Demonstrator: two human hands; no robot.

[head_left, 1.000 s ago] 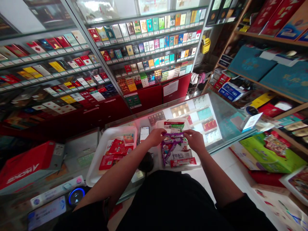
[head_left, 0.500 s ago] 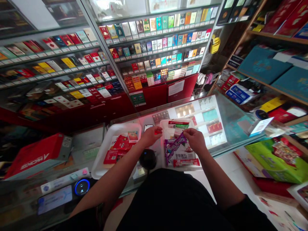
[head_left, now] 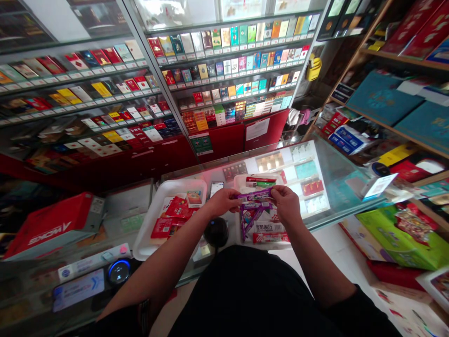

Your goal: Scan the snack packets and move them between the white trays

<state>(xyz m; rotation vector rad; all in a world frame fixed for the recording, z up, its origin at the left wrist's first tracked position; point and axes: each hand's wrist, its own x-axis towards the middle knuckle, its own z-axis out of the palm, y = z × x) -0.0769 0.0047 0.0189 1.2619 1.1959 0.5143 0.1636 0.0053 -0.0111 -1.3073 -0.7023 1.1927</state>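
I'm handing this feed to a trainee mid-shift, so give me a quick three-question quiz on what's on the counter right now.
1. True or false: both hands hold one purple packet by its ends.
2. Which tray has the red packs?
A. left tray
B. right tray
C. neither
3. Fill in: the phone lies ____ the two trays.

Key:
1. True. The left hand grips one end and the right hand the other, above the right tray.
2. A.
3. Between, on the glass counter.
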